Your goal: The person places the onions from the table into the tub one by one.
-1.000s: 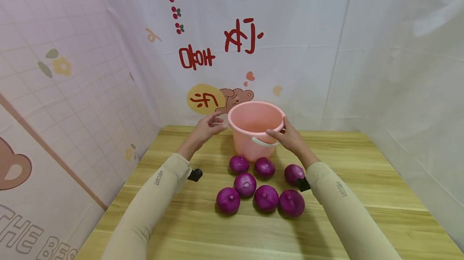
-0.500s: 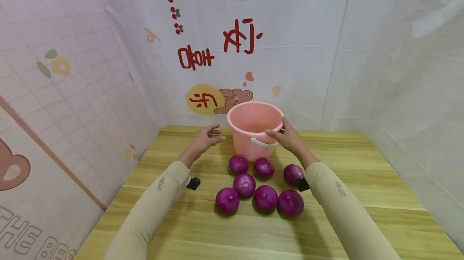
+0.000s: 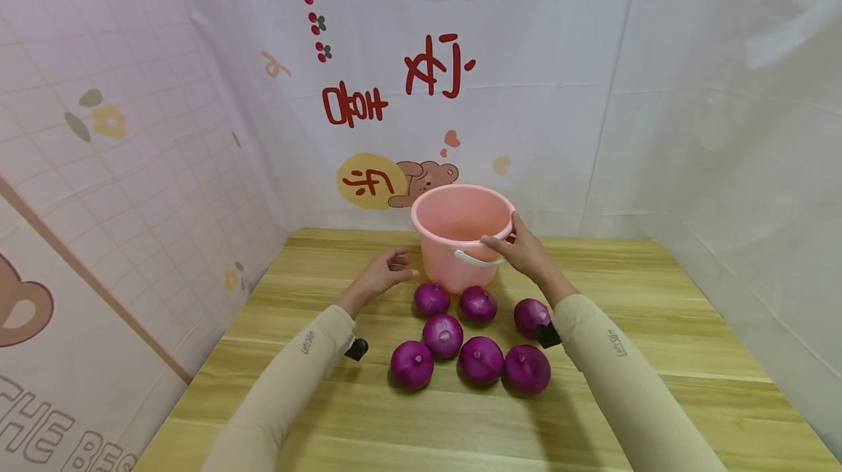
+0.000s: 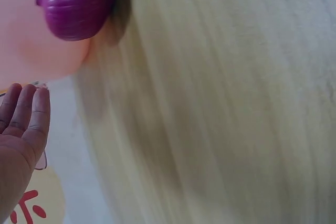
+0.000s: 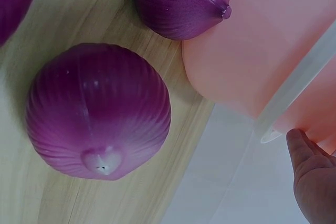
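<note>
A pink bucket (image 3: 447, 264) with a white handle (image 3: 476, 259) stands upright at the back of the table. My right hand (image 3: 526, 249) grips its rim on the right side, thumb toward the front. To the bucket's left, my left hand (image 3: 381, 275) hovers low with relaxed fingers and holds nothing. In the left wrist view its fingers (image 4: 39, 114) are straight beside the bucket wall. The nearest purple onion (image 3: 431, 299) sits just in front of the bucket, right of that hand. Another onion (image 5: 100, 111) shows large in the right wrist view.
Several more purple onions, among them one at the front left (image 3: 412, 365) and one at the front right (image 3: 528, 370), lie on the wooden table (image 3: 434, 428). A printed white curtain (image 3: 539, 107) hangs behind the table and along both sides.
My left hand has dropped from beside the bucket's rim to low beside its base, near the closest onion. The right hand stays on the rim; bucket and onions keep their places.
</note>
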`<state>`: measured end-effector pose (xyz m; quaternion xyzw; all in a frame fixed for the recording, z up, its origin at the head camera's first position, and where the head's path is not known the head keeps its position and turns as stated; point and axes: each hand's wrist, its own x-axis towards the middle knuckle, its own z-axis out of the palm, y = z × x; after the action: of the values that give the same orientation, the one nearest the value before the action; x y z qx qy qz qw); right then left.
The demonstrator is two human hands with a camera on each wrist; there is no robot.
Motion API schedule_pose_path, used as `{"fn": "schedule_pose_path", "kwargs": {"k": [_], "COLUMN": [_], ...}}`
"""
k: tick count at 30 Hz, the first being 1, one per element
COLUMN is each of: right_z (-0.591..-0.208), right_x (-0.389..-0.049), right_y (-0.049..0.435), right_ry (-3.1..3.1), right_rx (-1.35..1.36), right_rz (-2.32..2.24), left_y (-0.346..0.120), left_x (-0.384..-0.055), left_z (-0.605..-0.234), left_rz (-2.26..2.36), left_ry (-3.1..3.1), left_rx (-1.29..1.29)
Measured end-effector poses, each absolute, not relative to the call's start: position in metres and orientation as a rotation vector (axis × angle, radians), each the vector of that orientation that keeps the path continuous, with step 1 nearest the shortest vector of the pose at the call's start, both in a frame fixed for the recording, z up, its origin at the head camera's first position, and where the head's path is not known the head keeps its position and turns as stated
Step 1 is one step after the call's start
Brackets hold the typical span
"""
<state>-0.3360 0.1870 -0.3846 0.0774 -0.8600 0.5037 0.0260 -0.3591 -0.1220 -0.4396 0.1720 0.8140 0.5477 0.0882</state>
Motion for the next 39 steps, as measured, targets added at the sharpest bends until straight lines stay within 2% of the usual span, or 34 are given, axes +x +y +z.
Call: {"fn": "schedule_pose_path", "kwargs": {"k": [25, 39], "right_z": [-0.385, -0.387], "right_x": [-0.338, -0.339], "right_y": [0.187, 0.188], "right_ry": [-2.643, -2.639], "right_rx": [0.245, 0.262], "right_rz": [1.571, 1.564], "left_y": [-0.097, -0.094], "left_x": [-0.351, -0.344], "left_z": [-0.473, -0.471], "left_rz": [1.489, 1.422], "left_ry": [2.397, 2.413], "left_rx": [0.536, 0.595]}}
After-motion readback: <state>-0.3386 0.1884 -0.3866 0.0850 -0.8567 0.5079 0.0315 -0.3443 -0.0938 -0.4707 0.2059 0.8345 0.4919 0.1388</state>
